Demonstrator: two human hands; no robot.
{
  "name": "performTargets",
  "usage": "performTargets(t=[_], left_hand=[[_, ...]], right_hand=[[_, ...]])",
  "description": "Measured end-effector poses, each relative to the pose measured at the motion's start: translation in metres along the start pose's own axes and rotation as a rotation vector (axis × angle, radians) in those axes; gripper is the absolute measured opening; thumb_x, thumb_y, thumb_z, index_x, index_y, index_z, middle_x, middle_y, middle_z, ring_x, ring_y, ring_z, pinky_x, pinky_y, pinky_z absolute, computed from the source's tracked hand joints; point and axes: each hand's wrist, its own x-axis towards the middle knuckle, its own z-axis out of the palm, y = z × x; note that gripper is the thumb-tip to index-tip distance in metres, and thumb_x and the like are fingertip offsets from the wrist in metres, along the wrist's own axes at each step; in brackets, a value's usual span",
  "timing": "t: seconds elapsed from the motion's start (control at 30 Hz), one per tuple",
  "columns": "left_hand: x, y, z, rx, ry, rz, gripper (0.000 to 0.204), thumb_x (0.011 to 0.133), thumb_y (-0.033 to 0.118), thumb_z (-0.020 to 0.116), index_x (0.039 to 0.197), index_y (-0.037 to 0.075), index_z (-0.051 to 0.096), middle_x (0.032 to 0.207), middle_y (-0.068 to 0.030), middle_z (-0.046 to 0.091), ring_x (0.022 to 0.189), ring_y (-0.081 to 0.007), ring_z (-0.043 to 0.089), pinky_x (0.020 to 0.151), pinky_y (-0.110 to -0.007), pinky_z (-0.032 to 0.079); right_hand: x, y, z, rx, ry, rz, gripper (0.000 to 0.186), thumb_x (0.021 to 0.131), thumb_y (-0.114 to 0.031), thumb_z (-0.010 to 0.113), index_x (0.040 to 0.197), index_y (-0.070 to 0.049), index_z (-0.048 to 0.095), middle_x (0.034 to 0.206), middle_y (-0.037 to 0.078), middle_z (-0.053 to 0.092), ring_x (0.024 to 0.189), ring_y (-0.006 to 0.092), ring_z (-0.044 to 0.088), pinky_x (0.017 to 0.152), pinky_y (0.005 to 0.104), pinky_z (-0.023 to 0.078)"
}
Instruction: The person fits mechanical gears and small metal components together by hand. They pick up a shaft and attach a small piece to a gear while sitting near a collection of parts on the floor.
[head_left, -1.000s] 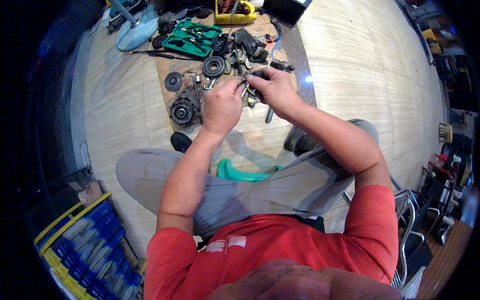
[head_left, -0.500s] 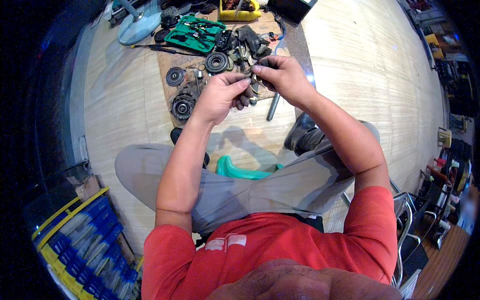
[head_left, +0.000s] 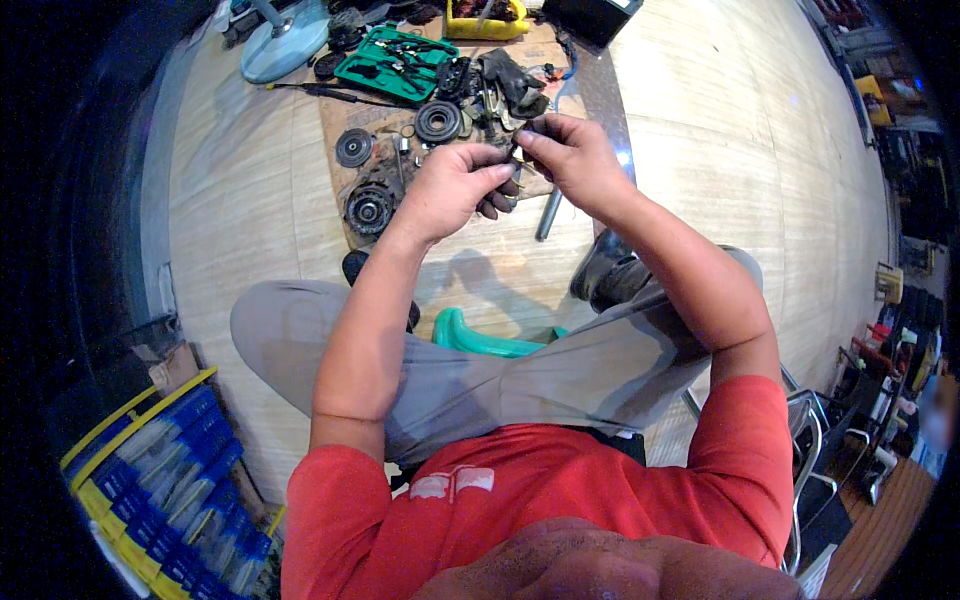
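Observation:
My left hand (head_left: 452,192) has thumb and forefinger pinched on a small dark piece I cannot make out, other fingers curled below. Just above and right, my right hand (head_left: 576,160) grips at the same small dark piece or one beside it; its fingertips are partly hidden. Both are raised over the dirty cardboard (head_left: 340,120). Near them lie a ringed bearing-like part (head_left: 437,120), a small black pulley (head_left: 354,147), a toothed round hub (head_left: 370,210), a jumble of dark parts and rags (head_left: 512,80), and a metal tube (head_left: 549,215).
A green tool case (head_left: 393,63), yellow cut container (head_left: 483,30), black box (head_left: 590,15) and pale round stand base (head_left: 283,55) sit at the back. A green object (head_left: 460,338) lies between my legs, blue-yellow bins (head_left: 160,460) at lower left, chair tubing (head_left: 810,440) at right.
My right hand has moved slightly up and right. My left hand has turned, so its thumb sits lower and its curled fingers show underneath. The whole view has shifted slightly.

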Motion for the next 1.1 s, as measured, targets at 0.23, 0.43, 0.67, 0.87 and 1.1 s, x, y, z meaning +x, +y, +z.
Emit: performTargets(t=[0.23,0.43,0.67,0.87,1.1], left_hand=[[0.004,-0.017,0.010,0.586,0.349,0.354,0.016,0.085,0.012,0.063,0.091,-0.002,0.066,0.074,-0.0116,0.067,0.066,-0.0192,0.065,0.061,-0.035,0.050],[-0.001,-0.013,0.016,0.483,0.280,0.350,0.017,0.090,0.013,0.057,0.090,-0.002,0.064,0.076,-0.0114,0.068,0.067,-0.0181,0.065,0.060,-0.032,0.051],[-0.003,-0.009,-0.002,-0.437,-0.287,0.043,0.019,0.094,0.016,0.054,0.100,0.000,0.062,0.080,-0.0095,0.067,0.061,-0.0132,0.063,0.055,-0.024,0.050],[0.004,-0.015,0.006,0.079,0.069,0.169,0.017,0.090,0.013,0.060,0.097,-0.001,0.066,0.081,-0.0063,0.068,0.067,-0.0115,0.063,0.060,-0.025,0.050],[-0.002,-0.016,0.027,0.440,0.370,0.370,0.017,0.090,0.012,0.057,0.091,-0.002,0.067,0.073,-0.0067,0.067,0.062,-0.0134,0.064,0.055,-0.026,0.049]], right_hand=[[-0.002,-0.003,0.006,-0.076,0.065,0.039,0.017,0.089,-0.016,0.063,0.088,0.001,0.066,0.067,-0.004,0.055,0.059,0.0033,0.044,0.050,0.0218,0.034],[0.002,-0.003,0.000,-0.100,0.007,0.062,0.022,0.086,-0.018,0.065,0.095,0.002,0.067,0.075,0.003,0.065,0.067,0.0072,0.055,0.062,0.0257,0.047],[-0.007,-0.024,-0.014,0.031,-0.168,0.058,0.021,0.088,-0.017,0.063,0.099,0.001,0.066,0.080,0.000,0.065,0.072,0.0060,0.055,0.066,0.0238,0.047],[-0.005,-0.017,-0.008,-0.139,-0.062,0.002,0.021,0.087,-0.017,0.063,0.094,0.002,0.067,0.075,0.004,0.066,0.067,0.0079,0.056,0.063,0.0268,0.048],[-0.002,-0.006,-0.002,-0.251,0.016,-0.019,0.023,0.086,-0.020,0.063,0.092,0.003,0.066,0.069,0.008,0.064,0.063,0.0112,0.054,0.060,0.0309,0.046]])
